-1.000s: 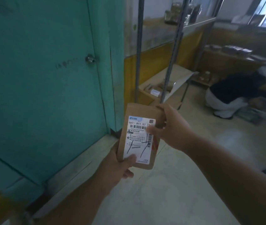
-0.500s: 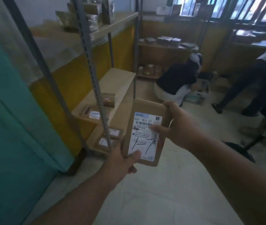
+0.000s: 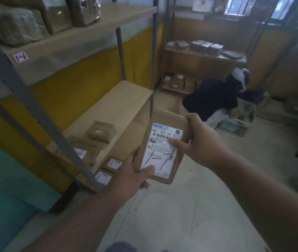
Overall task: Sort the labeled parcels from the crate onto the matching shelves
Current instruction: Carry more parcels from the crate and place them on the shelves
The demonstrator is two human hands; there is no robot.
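A flat brown parcel with a white label hand-marked "1-7" is held upright in front of me by both hands. My left hand grips its lower left corner, thumb on the label. My right hand grips its upper right edge, thumb across the label. To the left stands a metal shelf rack; its upper shelf carries a tag reading "1-1". The lower shelf holds a small taped parcel and several labelled ones nearer me.
Wrapped boxes sit on the upper shelf. A crouching person works over a crate on the floor at the right. Another shelf unit with parcels stands at the back wall. A teal door is at the left.
My view has swung right from the teal door to the shelf rack and closer to it. Both hands have kept the same hold on the parcel.
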